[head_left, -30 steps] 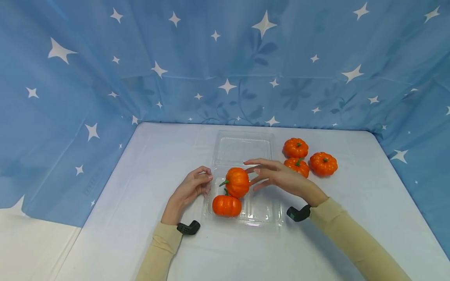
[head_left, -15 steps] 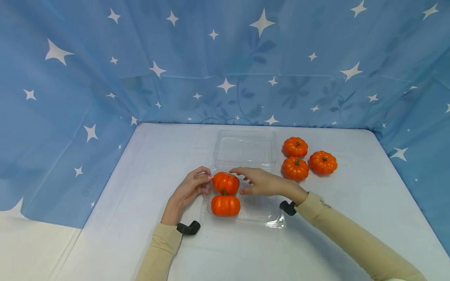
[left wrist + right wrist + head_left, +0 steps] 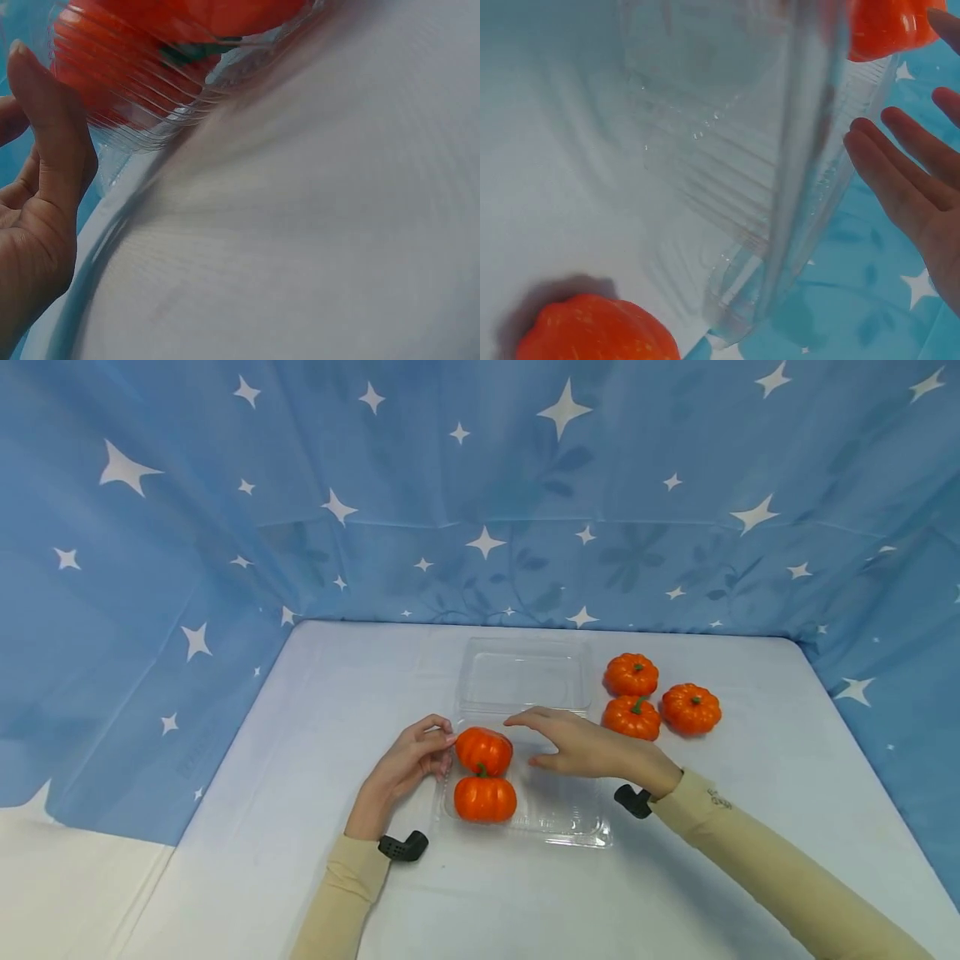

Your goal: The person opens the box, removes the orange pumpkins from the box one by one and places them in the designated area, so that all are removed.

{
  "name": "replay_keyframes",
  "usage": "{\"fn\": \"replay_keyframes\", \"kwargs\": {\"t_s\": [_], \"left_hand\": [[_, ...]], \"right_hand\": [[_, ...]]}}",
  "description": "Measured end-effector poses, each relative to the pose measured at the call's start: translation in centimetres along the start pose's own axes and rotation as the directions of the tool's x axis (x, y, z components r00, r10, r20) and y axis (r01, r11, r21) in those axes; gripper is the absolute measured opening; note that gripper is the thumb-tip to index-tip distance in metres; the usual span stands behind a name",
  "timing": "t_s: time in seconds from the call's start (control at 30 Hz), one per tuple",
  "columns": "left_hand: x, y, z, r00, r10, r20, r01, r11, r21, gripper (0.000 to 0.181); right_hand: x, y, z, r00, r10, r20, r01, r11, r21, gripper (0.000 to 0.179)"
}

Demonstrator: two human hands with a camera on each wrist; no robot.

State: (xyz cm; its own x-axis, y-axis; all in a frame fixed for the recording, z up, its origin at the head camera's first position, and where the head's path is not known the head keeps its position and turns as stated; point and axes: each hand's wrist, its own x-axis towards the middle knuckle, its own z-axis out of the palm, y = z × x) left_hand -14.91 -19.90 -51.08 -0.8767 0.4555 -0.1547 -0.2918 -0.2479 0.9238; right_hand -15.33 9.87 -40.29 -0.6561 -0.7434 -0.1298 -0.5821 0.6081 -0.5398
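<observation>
Two small orange pumpkins sit in the left part of a clear plastic clamshell container (image 3: 555,842): a rear pumpkin (image 3: 480,750) and a front pumpkin (image 3: 485,800). At the container's left rim, my left hand (image 3: 411,756) holds the edge with thumb and bent fingers; how firmly is hard to tell. In the left wrist view the thumb (image 3: 56,142) stands beside the ribbed wall. Over the container's right part hovers my right hand (image 3: 581,745), fingers spread and holding nothing, a short way right of the rear pumpkin. Green stems show on the pumpkins.
Right of the container lie three more pumpkins: a far one (image 3: 632,675), a nearer one (image 3: 632,717) partly behind my right hand, and a rightmost one (image 3: 691,709). The container's raised lid (image 3: 525,672) extends toward the back. A blue star-patterned curtain (image 3: 480,485) borders the white table (image 3: 360,668).
The rear pumpkin has gone from tilted near my right fingers to resting at the container's back left. My right hand let go and drew back slightly rightward. My left hand stayed put.
</observation>
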Motion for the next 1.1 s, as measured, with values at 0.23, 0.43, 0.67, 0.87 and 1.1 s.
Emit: {"fn": "replay_keyframes", "kwargs": {"t_s": [0.23,0.43,0.67,0.87,1.1], "left_hand": [[0.0,0.1,0.1,1.000,0.004,-0.002,-0.004,1.000,-0.013,0.006],[-0.1,0.1,0.2,0.999,0.025,0.021,-0.025,0.999,-0.029,0.006],[-0.2,0.1,0.3,0.999,0.038,0.037,-0.037,0.998,-0.045,0.007],[-0.1,0.1,0.4,0.999,0.024,0.023,-0.023,0.999,-0.048,0.008],[0.0,0.1,0.1,1.000,0.021,0.010,-0.021,0.999,-0.035,0.007]], "right_hand": [[0.9,-1.2,-0.2,0.996,-0.094,0.000,0.094,0.990,-0.105,0.060],[2.2,-2.8,0.2,0.983,-0.168,0.075,0.179,0.970,-0.167,0.070],[3.7,-3.3,1.4,0.978,-0.139,0.156,0.175,0.952,-0.250,0.075],[4.4,-3.0,2.2,0.976,-0.139,0.166,0.178,0.952,-0.248,0.077],[4.5,-2.6,1.9,0.984,-0.144,0.103,0.163,0.965,-0.205,0.070]]}}
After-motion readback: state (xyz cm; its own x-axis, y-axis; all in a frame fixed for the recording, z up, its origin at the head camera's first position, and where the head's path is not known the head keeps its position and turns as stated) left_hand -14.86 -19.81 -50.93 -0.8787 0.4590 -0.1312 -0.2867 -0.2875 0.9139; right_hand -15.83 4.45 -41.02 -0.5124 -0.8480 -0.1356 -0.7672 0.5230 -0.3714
